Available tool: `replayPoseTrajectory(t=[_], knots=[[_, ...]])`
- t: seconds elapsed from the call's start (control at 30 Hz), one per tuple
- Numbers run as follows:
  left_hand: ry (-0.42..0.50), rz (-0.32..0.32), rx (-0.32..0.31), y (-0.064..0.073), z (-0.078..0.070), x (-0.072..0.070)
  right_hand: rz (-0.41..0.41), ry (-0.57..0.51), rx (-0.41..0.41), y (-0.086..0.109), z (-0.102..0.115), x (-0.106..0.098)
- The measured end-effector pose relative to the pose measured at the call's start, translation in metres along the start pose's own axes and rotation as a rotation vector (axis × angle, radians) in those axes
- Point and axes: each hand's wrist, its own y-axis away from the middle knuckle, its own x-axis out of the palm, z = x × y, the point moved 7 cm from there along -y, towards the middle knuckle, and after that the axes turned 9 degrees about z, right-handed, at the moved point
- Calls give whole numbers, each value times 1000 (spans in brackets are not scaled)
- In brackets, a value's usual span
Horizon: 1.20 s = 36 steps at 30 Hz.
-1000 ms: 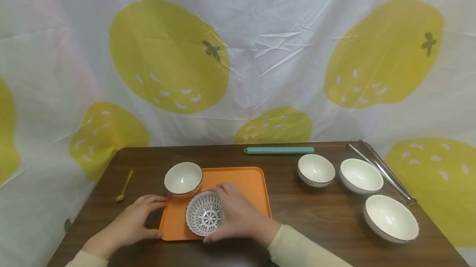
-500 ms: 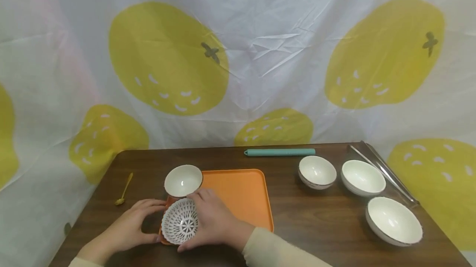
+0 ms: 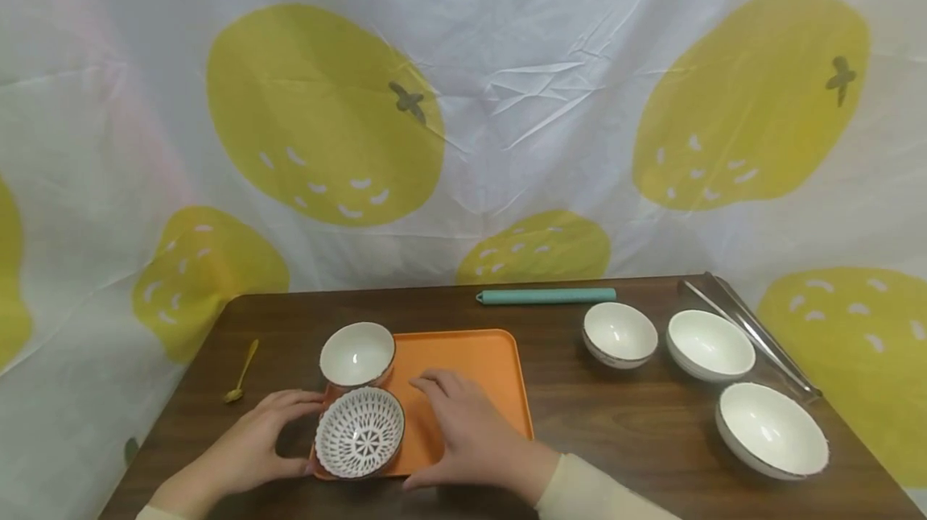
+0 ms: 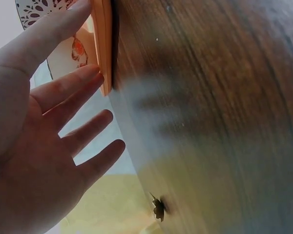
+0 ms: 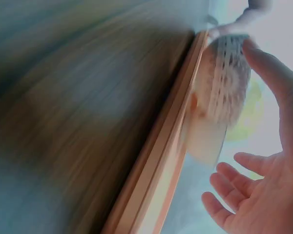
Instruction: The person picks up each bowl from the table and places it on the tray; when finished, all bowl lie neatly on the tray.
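A patterned bowl [image 3: 360, 433] with a dark leaf-like design inside sits at the front left of an orange tray [image 3: 471, 359]. Behind it on the tray's back left corner is a plain white bowl [image 3: 357, 354]. My left hand [image 3: 249, 443] lies along the tray's left edge, thumb and fingers spread, with fingertips right at the rim; the left wrist view shows them against the tray's side [image 4: 103, 44]. My right hand [image 3: 474, 431] is over the right half of the tray, fingers parted and holding nothing, a gap between it and the patterned bowl.
Three white bowls, one at the back [image 3: 620, 335], one beside it [image 3: 710, 345] and one nearer [image 3: 772, 430], stand on the right. Metal tongs [image 3: 753, 335] lie behind them. A teal stick [image 3: 546, 296] lies at the back edge, a small gold spoon [image 3: 242, 371] at the left.
My right hand moved the patterned bowl left to the tray's front left corner, released it and drew back to the right. The left hand stayed at the tray's edge.
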Motion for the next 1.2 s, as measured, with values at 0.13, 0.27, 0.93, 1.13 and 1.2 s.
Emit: replayPoseTrajectory(t=[0.13, 0.27, 0.93, 1.13, 1.2], knots=[[-11, 2, 6, 0, -1, 0, -19, -15, 102, 36, -35, -17], [-10, 7, 0, 0, -2, -1, -103, 23, 160, 72, -66, -38], [-2, 22, 0, -4, -5, 2, -406, 187, 277, 215, -145, -109], [12, 23, -1, -3, -4, 0, -419, 226, 339, 240, -168, -124], [19, 28, -9, -3, -3, 0, -396, 236, 389, 248, -176, -126]])
